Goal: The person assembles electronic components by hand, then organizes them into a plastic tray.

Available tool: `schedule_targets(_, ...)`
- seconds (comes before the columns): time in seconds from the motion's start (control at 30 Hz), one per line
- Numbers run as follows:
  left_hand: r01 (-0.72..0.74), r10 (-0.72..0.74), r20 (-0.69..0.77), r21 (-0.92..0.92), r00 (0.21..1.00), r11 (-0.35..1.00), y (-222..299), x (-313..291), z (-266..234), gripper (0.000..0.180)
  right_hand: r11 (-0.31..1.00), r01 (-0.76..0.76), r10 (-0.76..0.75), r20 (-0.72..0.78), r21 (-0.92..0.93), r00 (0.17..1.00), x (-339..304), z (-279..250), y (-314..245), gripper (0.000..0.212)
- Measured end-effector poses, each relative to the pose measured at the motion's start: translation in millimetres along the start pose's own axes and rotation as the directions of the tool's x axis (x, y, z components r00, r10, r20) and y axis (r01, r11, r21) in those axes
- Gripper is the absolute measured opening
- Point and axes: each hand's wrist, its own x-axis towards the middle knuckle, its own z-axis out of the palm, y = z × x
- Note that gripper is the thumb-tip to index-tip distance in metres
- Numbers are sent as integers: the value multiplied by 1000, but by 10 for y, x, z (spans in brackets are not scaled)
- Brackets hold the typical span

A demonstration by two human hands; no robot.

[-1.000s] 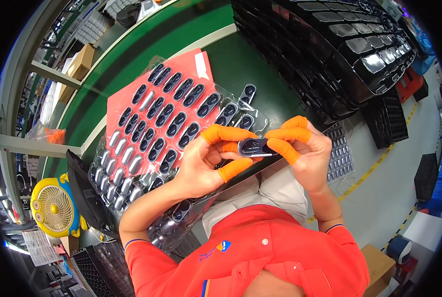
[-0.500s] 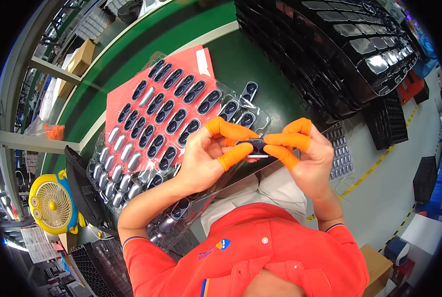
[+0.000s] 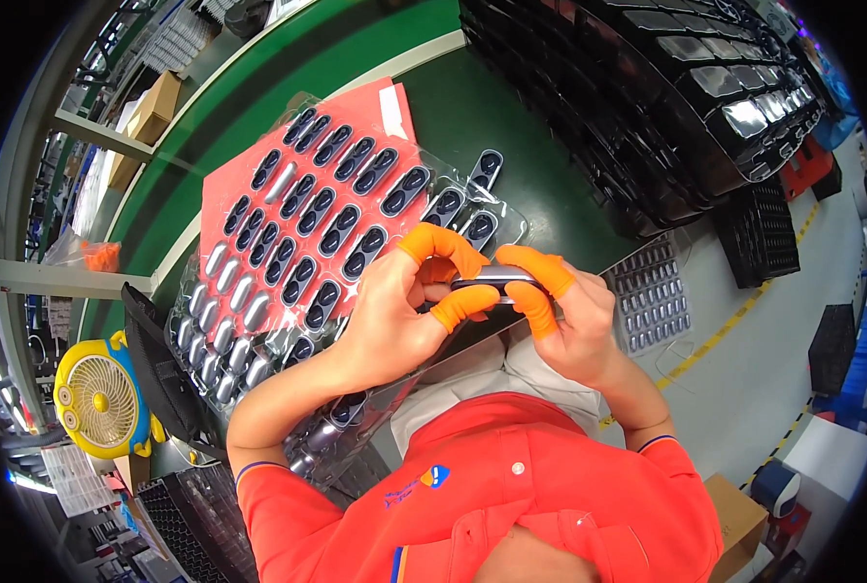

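Between my two hands is a small elongated case [image 3: 493,276] with a dark face and a silvery rim, tilted edge-on. Orange finger cots cover the thumbs and some fingers. My left hand [image 3: 394,309] is closed on the case's left end, and my right hand [image 3: 574,316] pinches its right end. To the left, a clear plastic tray [image 3: 514,225] lies over a pink sheet [image 3: 234,173]. Rows of similar oval pieces fill it, many with two dark round hollows, others with smooth silver backs. One hollowed piece [image 3: 487,169] rests at the tray's far right corner.
Tall stacks of black moulded trays [image 3: 589,117] rise at the far right of the green bench [image 3: 472,107]. Another filled tray [image 3: 652,296] lies lower at the right. A yellow fan [image 3: 101,398] stands at the left, beside a black bag [image 3: 166,374].
The case has turned in my fingers, and more of its silvery edge now shows. My right hand has shifted a little left, its fingers curling over the case.
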Motion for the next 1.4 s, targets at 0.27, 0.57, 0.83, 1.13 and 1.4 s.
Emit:
schedule_targets(0.27,-217,230,57,603,972,768,72,-112,-25,41,940,-279,279,29,197,960,-37,63,-90,19)
schedule_targets(0.57,-251,216,129,550,968,797,193,56,-68,44,977,-150,155,-25,150,988,-57,57,-13,17)
schedule_targets(0.83,126,-159,109,263,981,957,53,-48,4,19,996,54,-57,-46,-73,997,-150,112,-61,19)
schedule_targets(1.13,322,-319,100,-9,942,947,99,145,20,16,992,-116,117,-14,52,993,-42,23,20,16)
schedule_targets(1.4,305,-313,108,90,943,948,21,70,-23,19,950,-283,290,-40,132,956,-71,102,-46,13)
